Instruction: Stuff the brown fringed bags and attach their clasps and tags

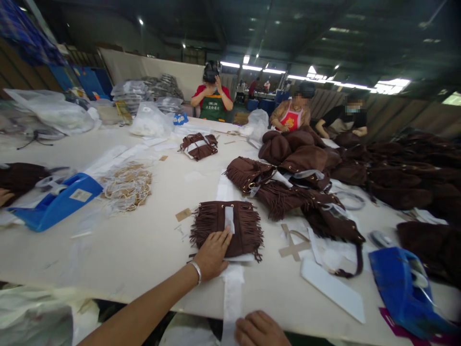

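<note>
A dark brown fringed bag (243, 235) lies flat on the table before me, with a pale strip (228, 217) down its front. My left hand (212, 252) rests on the bag's lower part, fingers stretched out towards that strip. From beneath the bag a long white paper strip (233, 293) runs down over the table edge. At its lower end is my right hand (261, 329), with curled fingers closed against the strip's side; its thumb is hidden. Beside the bag lies a brown tag (183, 214).
Blue tape dispensers stand at left (72, 199) and right (403, 288). String tags (129, 185) lie in a heap. More brown bags (288, 178) are piled on the right, near a white board (333, 288). Co-workers sit across the table (162, 259); another person's hand shows at far left.
</note>
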The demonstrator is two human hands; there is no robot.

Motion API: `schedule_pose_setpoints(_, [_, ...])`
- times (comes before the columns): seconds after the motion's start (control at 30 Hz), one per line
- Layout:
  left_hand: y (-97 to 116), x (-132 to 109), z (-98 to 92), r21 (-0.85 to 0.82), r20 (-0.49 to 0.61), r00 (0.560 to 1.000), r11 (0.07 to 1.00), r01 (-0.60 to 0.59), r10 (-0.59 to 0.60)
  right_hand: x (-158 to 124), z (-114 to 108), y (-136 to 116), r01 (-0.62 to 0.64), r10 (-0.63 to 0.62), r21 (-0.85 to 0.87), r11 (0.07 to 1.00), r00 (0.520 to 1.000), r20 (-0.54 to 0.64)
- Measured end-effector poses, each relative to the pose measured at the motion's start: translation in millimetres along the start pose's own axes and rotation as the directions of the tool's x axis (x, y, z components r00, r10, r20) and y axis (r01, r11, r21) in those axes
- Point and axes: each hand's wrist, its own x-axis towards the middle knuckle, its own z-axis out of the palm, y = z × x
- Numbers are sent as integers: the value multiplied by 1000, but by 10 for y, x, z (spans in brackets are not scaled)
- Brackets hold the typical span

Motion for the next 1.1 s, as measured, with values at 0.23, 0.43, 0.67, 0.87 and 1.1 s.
schedule_pose_setpoints(0.23, [-24, 8, -16, -39, -12, 1000, 999, -8, 7, 770, -338, 410, -233, 199, 295, 927, 970, 141])
schedule_pose_setpoints(0.43, [-72, 28, -108, -166, -17, 1000, 986, -26, 23, 1306, -276, 1125, -547, 496, 444, 710, 836, 236])
schedule_pose_setpoints(0.67, [-108, 55, -246, -245, -3, 999, 969, -35, 36, 1432, 155, 1770, -723, 636, 447, 527, 685, 356])
schedule_pose_setpoints(0.87, [-70, 79, -189, -344, -61, 996, 938, 46, -72, 1335, 433, 2012, -785, 670, 566, 250, 563, 484])
schedule_pose_setpoints(1.1, [-34, 100, -172, -390, -73, 990, 917, 84, -122, 1364, 337, 2063, -774, 549, 616, -147, 454, 702])
